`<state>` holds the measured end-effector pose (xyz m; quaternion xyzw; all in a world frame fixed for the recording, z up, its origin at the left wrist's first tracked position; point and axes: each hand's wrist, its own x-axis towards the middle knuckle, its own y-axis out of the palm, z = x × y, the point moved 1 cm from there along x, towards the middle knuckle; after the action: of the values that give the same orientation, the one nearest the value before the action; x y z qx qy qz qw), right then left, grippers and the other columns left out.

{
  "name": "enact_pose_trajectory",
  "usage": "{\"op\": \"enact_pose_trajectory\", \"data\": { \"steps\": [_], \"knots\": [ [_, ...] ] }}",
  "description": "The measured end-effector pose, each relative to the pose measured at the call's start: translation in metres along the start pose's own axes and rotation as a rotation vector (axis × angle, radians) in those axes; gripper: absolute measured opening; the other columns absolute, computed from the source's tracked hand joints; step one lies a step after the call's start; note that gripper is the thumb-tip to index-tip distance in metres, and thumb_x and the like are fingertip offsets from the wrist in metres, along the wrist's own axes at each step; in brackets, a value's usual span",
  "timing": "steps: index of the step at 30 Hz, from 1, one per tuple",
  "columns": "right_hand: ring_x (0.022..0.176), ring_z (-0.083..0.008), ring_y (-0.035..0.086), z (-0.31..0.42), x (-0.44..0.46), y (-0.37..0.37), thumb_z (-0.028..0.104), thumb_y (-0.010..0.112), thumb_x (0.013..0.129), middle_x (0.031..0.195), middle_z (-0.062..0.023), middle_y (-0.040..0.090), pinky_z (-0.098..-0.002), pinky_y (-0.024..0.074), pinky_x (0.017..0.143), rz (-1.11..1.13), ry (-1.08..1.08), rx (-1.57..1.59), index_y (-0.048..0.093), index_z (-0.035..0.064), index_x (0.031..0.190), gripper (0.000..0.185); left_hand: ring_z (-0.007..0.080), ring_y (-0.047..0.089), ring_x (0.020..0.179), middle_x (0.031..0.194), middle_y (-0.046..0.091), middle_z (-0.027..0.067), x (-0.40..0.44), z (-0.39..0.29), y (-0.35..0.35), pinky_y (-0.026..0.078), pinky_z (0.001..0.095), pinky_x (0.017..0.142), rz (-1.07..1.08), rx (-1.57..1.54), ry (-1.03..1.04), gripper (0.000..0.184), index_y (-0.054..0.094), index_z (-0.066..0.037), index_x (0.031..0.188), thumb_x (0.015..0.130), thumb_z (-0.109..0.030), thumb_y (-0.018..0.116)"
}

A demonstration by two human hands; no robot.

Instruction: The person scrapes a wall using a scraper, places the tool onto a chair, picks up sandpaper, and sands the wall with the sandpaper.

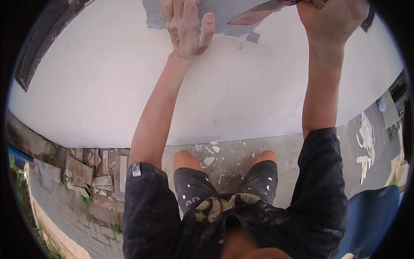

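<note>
A pale painted wall (241,90) fills the upper view, with a grey patch (235,30) near the top where the paint is off. My left hand (186,30) lies against the wall at the left of that patch, fingers stretched up and thumb apart, holding nothing. Pale dust coats its skin. My right hand (334,19) is closed around the handle of a knife (256,14), whose wide, worn blade points left across the grey patch. The handle is mostly hidden by my fingers and the top edge of the view.
White paint flakes (209,161) lie on the concrete floor below the wall and on my dark shorts. Larger peelings (366,138) are at the right. A blue chair (373,220) stands at my right side. Broken boards or tiles (90,168) are piled at the left beside paving.
</note>
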<state>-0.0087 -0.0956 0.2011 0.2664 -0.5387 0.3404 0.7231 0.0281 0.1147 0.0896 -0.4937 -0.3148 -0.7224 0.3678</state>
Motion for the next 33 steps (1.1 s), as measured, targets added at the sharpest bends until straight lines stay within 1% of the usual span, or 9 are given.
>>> {"op": "enact_pose_trajectory", "data": {
  "steps": [2,4,11,13,16,18,21,23,33],
  "knots": [
    [0.034,-0.0084,0.018,-0.008,0.001,-0.012,0.033,0.038,0.103,0.044,0.0050,0.025,-0.0267,0.0180,0.033,0.008,0.025,0.042,0.035,0.0153,0.061,0.046,0.0394,0.052,0.114,0.118,0.059,0.0233,-0.005,-0.002,-0.001,0.034,0.0507,0.103,0.010,0.001,-0.014,0.042,0.057,0.000,0.112,0.092,-0.035,0.045],
    [0.034,-0.0080,0.018,-0.031,-0.007,-0.016,0.033,0.038,0.103,0.044,0.0054,0.025,-0.0271,0.0181,0.033,0.025,-0.016,-0.091,0.035,0.0154,0.061,0.045,0.0393,0.052,0.114,0.118,0.059,0.0230,-0.004,-0.002,0.001,0.034,0.0511,0.103,0.008,-0.029,-0.033,0.042,0.057,0.000,0.112,0.093,-0.035,0.045],
    [0.036,-0.0083,0.019,-0.035,-0.018,-0.006,0.031,0.039,0.102,0.046,0.0048,0.026,-0.0268,0.0192,0.036,-0.087,0.094,-0.017,0.035,0.0151,0.061,0.044,0.0392,0.053,0.113,0.117,0.059,0.0221,-0.008,0.002,0.002,0.033,0.0517,0.104,0.004,-0.021,-0.012,0.041,0.057,0.000,0.111,0.092,-0.035,0.047],
    [0.036,-0.0083,0.019,-0.035,-0.018,0.000,0.031,0.039,0.102,0.046,0.0050,0.026,-0.0270,0.0194,0.036,-0.073,0.084,-0.077,0.035,0.0156,0.061,0.044,0.0390,0.053,0.113,0.117,0.059,0.0219,-0.004,0.009,0.004,0.033,0.0519,0.104,-0.018,-0.003,0.060,0.041,0.057,-0.001,0.111,0.092,-0.035,0.048],
    [0.037,-0.0088,0.019,-0.016,-0.007,-0.014,0.031,0.039,0.102,0.046,0.0042,0.026,-0.0274,0.0197,0.036,-0.044,-0.016,0.053,0.034,0.0155,0.061,0.045,0.0389,0.053,0.112,0.116,0.059,0.0219,-0.006,0.001,0.001,0.033,0.0527,0.104,0.021,0.031,-0.017,0.039,0.057,-0.001,0.111,0.091,-0.033,0.048],
    [0.036,-0.0081,0.019,-0.043,-0.026,-0.009,0.030,0.038,0.103,0.046,0.0052,0.025,-0.0270,0.0186,0.035,-0.253,0.199,-0.072,0.034,0.0151,0.061,0.044,0.0388,0.053,0.112,0.116,0.060,0.0218,-0.008,-0.002,0.002,0.034,0.0527,0.104,0.011,-0.001,-0.005,0.039,0.057,0.000,0.111,0.092,-0.033,0.048],
    [0.035,-0.0069,0.019,-0.035,-0.029,-0.014,0.031,0.037,0.104,0.045,0.0067,0.027,-0.0260,0.0181,0.034,0.044,-0.043,-0.110,0.036,0.0160,0.063,0.044,0.0389,0.053,0.112,0.115,0.060,0.0219,0.003,0.005,0.002,0.035,0.0526,0.102,-0.033,0.011,0.046,0.038,0.058,0.000,0.110,0.092,-0.032,0.048],
    [0.034,-0.0061,0.020,-0.017,-0.017,-0.017,0.032,0.035,0.105,0.045,0.0072,0.027,-0.0249,0.0190,0.033,0.122,-0.095,-0.065,0.037,0.0170,0.063,0.045,0.0390,0.053,0.111,0.114,0.060,0.0220,-0.005,0.001,0.003,0.036,0.0525,0.101,-0.028,-0.004,0.045,0.037,0.058,0.000,0.110,0.092,-0.031,0.048],
    [0.034,-0.0066,0.019,-0.021,-0.014,0.003,0.035,0.038,0.104,0.045,0.0067,0.025,-0.0258,0.0189,0.035,0.081,-0.109,-0.230,0.034,0.0179,0.061,0.047,0.0398,0.054,0.108,0.113,0.060,0.0227,-0.004,0.004,0.003,0.037,0.0510,0.099,-0.035,0.002,0.030,0.035,0.057,0.000,0.109,0.090,-0.027,0.050]
  ]
}}
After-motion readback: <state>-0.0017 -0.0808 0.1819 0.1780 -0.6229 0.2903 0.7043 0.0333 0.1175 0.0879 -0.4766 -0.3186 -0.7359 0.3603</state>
